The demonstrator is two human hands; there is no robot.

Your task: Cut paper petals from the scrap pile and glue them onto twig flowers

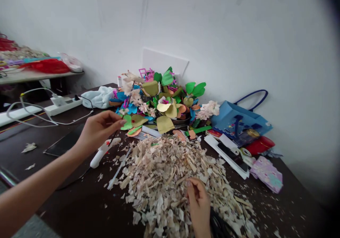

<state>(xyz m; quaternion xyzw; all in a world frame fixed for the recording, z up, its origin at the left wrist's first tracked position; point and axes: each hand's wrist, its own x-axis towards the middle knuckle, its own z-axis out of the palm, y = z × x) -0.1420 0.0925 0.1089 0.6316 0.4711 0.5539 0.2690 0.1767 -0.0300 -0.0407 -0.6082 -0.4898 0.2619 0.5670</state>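
Observation:
My left hand [99, 130] is raised over the left part of the table, thumb and fingers pinched on a thin dark stem [113, 136]. Small pale petals show at the stem's upper end. Just below this hand lies a white glue gun [98, 158] with a red trigger. My right hand [198, 202] is low over a broad heap of pale dried flakes [164, 174], its thumb and fingertips pressed together. Whatever is between those fingertips is too small to make out. A translucent glue stick [119, 169] rests along the heap's left edge.
Colourful artificial flowers and leaves [164, 107] crowd the back by the wall. At right stand a blue bag [231, 119], a phone [232, 156] in a white tray and a purple floral packet [267, 174]. A power strip [63, 107] with white cables and a dark tablet [63, 142] lie left.

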